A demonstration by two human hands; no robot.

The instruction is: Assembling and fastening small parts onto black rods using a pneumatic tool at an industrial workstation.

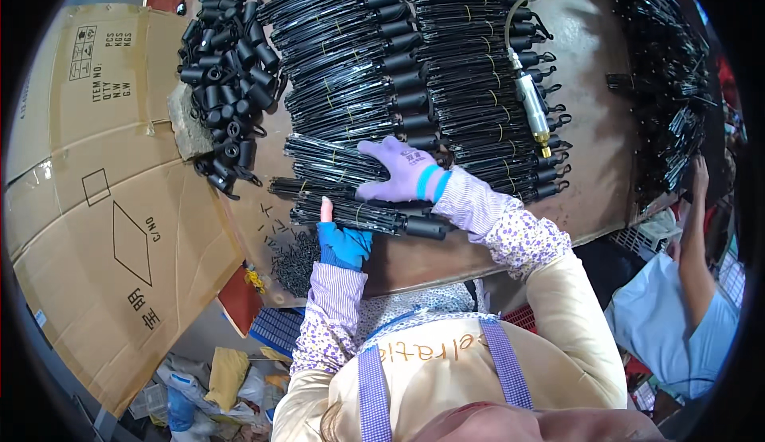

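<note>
My right hand [405,173], in a lilac glove with turquoise bands, lies over a folded black umbrella frame [328,160]. Its thumb and fingers are spread apart across the thin metal ribs. Closer to me, my left hand [344,243] wears a blue glove with a bare thumb showing. That thumb presses against the nearest folded umbrella frame [374,217], and the other fingers are hidden below it. This frame lies sideways, its black cylindrical handle [425,228] pointing right beneath my right wrist. Another frame's rib ends [288,186] stick out between the two.
Two columns of tied umbrella frames [331,52] cover the table. Black handles [231,84] are heaped at the left beside a large cardboard box [88,163]. A hose-fed air screwdriver [532,107] rests on the right column. Small screws [295,265] lie near the front edge. A co-worker's arm [698,243] is at right.
</note>
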